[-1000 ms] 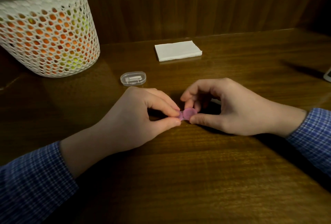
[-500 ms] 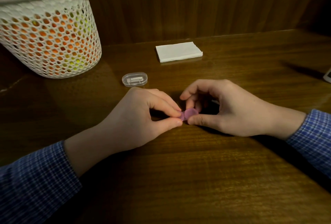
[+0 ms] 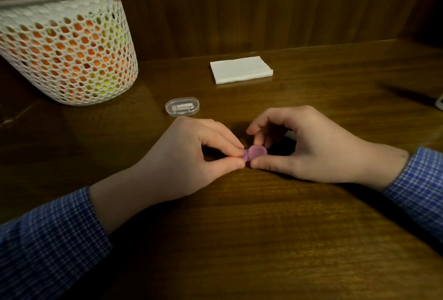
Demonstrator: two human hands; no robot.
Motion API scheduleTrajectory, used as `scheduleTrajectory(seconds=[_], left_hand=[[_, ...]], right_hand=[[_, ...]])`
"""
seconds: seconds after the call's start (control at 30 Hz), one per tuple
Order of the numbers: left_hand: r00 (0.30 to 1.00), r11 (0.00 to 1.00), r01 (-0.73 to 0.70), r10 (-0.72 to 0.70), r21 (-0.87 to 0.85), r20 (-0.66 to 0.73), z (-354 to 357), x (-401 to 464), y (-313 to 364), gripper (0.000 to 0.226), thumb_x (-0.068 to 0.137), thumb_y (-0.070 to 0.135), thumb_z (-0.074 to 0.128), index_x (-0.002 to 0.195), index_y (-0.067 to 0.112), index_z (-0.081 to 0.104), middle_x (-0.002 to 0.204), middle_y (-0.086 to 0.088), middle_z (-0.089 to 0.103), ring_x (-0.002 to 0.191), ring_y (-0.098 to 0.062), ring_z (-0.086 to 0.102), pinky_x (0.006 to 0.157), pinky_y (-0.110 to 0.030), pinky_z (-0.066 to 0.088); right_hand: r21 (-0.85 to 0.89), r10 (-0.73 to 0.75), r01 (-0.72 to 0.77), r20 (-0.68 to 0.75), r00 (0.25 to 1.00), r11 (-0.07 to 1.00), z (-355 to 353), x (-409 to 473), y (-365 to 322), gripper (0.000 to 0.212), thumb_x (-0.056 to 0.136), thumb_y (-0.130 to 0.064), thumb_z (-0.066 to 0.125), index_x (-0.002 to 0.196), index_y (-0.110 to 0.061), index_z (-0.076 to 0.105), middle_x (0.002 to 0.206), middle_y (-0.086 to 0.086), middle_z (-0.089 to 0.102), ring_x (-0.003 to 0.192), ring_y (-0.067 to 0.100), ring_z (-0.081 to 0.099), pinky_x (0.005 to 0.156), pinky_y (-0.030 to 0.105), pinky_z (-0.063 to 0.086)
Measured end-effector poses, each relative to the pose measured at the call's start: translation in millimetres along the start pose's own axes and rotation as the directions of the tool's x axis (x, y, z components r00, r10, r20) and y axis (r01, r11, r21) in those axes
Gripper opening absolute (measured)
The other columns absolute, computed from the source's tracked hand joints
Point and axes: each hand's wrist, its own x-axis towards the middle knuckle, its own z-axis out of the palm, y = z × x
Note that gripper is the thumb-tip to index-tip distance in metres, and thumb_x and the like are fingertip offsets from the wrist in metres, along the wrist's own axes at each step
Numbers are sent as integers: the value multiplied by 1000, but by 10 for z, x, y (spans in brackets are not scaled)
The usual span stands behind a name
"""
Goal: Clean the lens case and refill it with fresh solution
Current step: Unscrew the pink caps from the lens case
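Both forearms are covered by long shirt sleeves in a blue-and-white small-check woven fabric. The left sleeve [image 3: 45,239] ends at a cuff short of the wrist; the right sleeve [image 3: 419,180] ends likewise. The left hand [image 3: 191,156] and the right hand [image 3: 311,146] are bare, without gloves.

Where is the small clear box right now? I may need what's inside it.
In the head view, the clear box lies on the table left of centre, just beyond the left hand, between the basket and the tissues.
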Motion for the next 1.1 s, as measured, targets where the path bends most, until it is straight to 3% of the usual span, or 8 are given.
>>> scheduleTrajectory(seconds=[0.27, 0.43, 0.67, 0.87, 1.1], left_hand=[[1000, 1000, -10, 10, -11, 4, -7, 2, -10, 18, 83, 32, 76, 99, 26, 82, 101, 20, 75, 101, 7, 67, 88, -13, 52], [1000, 1000, -16, 16, -16, 3, -4, 2, -16, 18, 83, 31, 77, 99, 26, 82, 101, 19, 76, 99, 5, 68, 86, -16, 54], [1000, 1000, -12, 12, 1, -8, 0, -2, -17, 16, 84, 30, 78, 99, 26, 82, 101, 19, 75, 99, 6, 68, 88, -20, 55], [1000, 1000, -13, 13, 8, -1, -7, -2, -8, 16, 83, 30, 78, 98, 26, 82, 101, 19, 76, 99, 6, 68, 86, -19, 55], [1000, 1000, -20, 20, 6, 3, -17, -2, -22, 17, 83, 29, 78, 99, 26, 82, 102, 19, 76, 101, 6, 68, 87, -14, 53]], right_hand=[[107, 8, -16, 77, 997, 994, -43, 43, 6, 32, 81, -22, 83, 110, -21, 70, 99, -9, 74, 93, 9, 72, 83, 27, 61], [122, 14, -30, 127, 992, 992, -87, 66, 26, 32, 82, -19, 82, 112, -21, 69, 102, -7, 73, 97, 11, 71, 87, 26, 59], [8, 59, -59, -19, 998, 998, -2, 14, -50, 45, 69, -55, 77, 105, -28, 72, 93, -13, 73, 88, 5, 69, 76, 31, 61], [57, 23, -25, 30, 999, 998, -18, 44, -28, 28, 78, -29, 83, 104, -24, 73, 93, -12, 74, 88, 5, 71, 79, 26, 61], [76, -2, -5, 92, 996, 997, -71, 39, 6, 33, 81, -27, 80, 112, -21, 70, 100, -9, 73, 93, 12, 71, 83, 29, 60]])
